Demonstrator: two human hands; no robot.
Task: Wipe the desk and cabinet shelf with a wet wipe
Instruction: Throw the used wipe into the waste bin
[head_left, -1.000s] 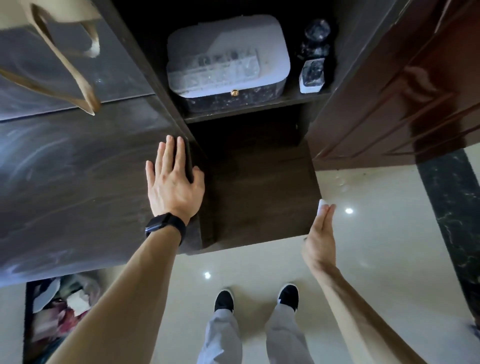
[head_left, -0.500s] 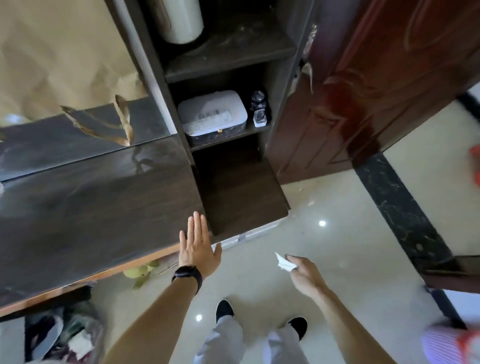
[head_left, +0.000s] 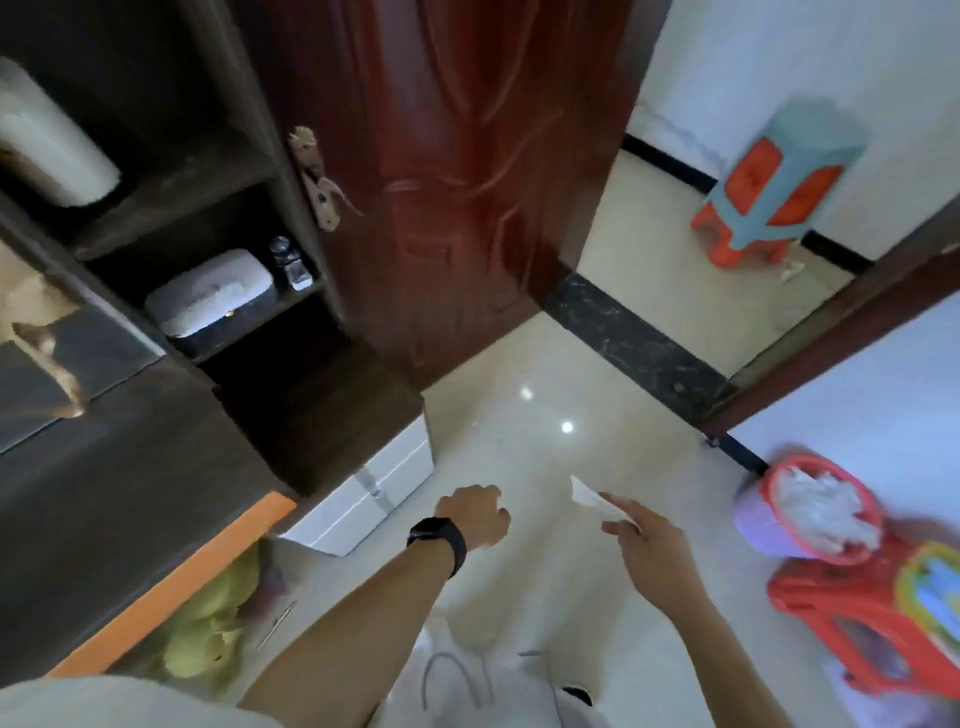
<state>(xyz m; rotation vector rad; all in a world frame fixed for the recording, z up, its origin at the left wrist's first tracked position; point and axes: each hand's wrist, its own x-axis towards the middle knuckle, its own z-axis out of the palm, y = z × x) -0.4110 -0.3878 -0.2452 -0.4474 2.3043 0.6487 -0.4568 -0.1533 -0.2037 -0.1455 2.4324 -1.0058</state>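
The dark wooden desk (head_left: 104, 509) fills the left side, with an orange front edge. Beside it stands the dark cabinet, and its low shelf (head_left: 322, 415) juts out toward the floor. My right hand (head_left: 654, 551) hangs over the tiled floor and pinches a folded white wet wipe (head_left: 592, 501) between its fingertips. My left hand (head_left: 475, 514), with a black watch on the wrist, is off the desk, its fingers loosely curled and holding nothing. Both hands are to the right of the desk and apart from it.
A white box (head_left: 213, 296) and small bottles (head_left: 291, 265) sit on an upper cabinet shelf. A red-brown door (head_left: 467, 182) stands open. A red bin with white waste (head_left: 821, 509) and a red stool (head_left: 857, 634) are at the right. White drawers (head_left: 374, 493) sit under the shelf.
My left hand has lifted off the desk and its fingers have curled. I have stepped back and turned right, so the desk and cabinet slid left; my right hand still holds the wipe.
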